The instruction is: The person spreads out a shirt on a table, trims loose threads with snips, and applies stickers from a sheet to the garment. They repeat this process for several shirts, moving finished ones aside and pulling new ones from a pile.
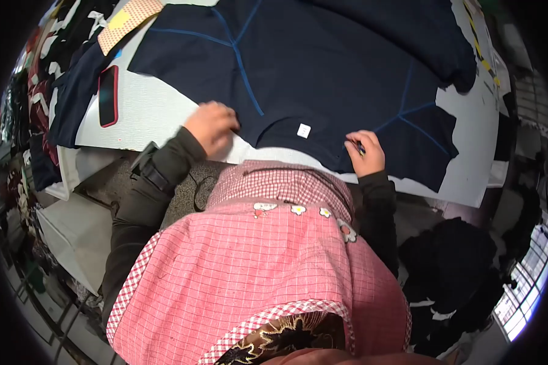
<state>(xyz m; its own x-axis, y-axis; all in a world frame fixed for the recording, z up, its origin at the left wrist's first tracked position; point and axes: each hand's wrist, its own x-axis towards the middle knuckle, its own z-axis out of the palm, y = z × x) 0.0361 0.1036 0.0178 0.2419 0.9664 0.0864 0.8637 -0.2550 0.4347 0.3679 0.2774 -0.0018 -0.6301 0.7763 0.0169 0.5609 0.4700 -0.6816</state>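
Observation:
A dark navy garment [329,68] with blue seam lines lies spread over the white table, its curved neckline facing me. Inside the neckline sits a small white label [303,131] bearing writing. My left hand [212,127], blurred, is at the garment's edge left of the neckline, fingers curled; whether they pinch the cloth is unclear. To the right of the neckline, my right hand [366,152] rests over the cloth. Its fingers close around a small dark and yellow tool [361,148], mostly hidden, whose kind I cannot make out.
A phone in a red case [108,96] lies at the table's left, below a dotted orange-and-white piece [130,20] with a yellow patch. More dark cloth [438,50] is bunched at the far right. Yellow-black tape [482,50] runs along that side. Dark fabric [447,260] is heaped below right.

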